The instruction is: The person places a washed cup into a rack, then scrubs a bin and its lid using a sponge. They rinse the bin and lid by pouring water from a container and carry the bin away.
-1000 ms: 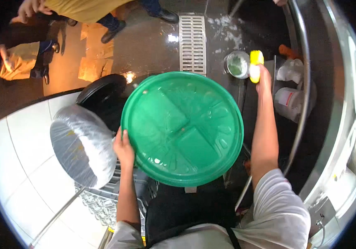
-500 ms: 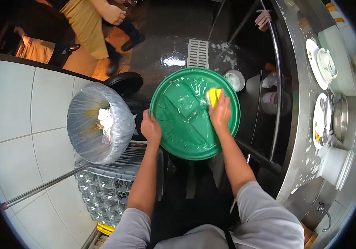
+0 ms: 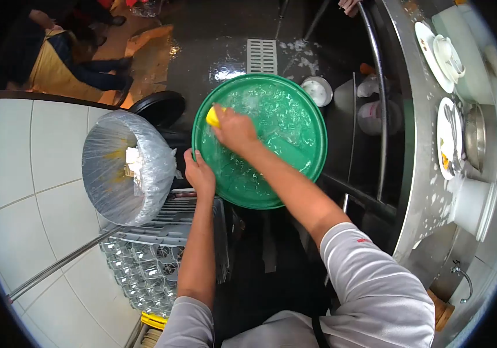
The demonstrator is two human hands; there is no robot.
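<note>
A large round green lid [image 3: 292, 124], wet with suds, is in front of me with its broad face up. My left hand [image 3: 201, 174] grips its left rim, fingers partly hidden at the edge. My right hand [image 3: 235, 132] holds a yellow sponge [image 3: 212, 116] against the upper left of the lid, just inside the rim. Foam and water streaks cover much of the green surface.
To the left stand a bin lined with clear plastic [image 3: 99, 168] and racked glasses [image 3: 138, 272]. A metal counter [image 3: 419, 191] with plates [image 3: 449, 139] runs along the right. A small foamy bowl [image 3: 318, 91] sits beyond the lid. Other people [image 3: 80, 66] are at upper left.
My right hand has swept the sponge from the lid's right side across to its upper left. More suds cover the lid. My left hand keeps its hold on the rim.
</note>
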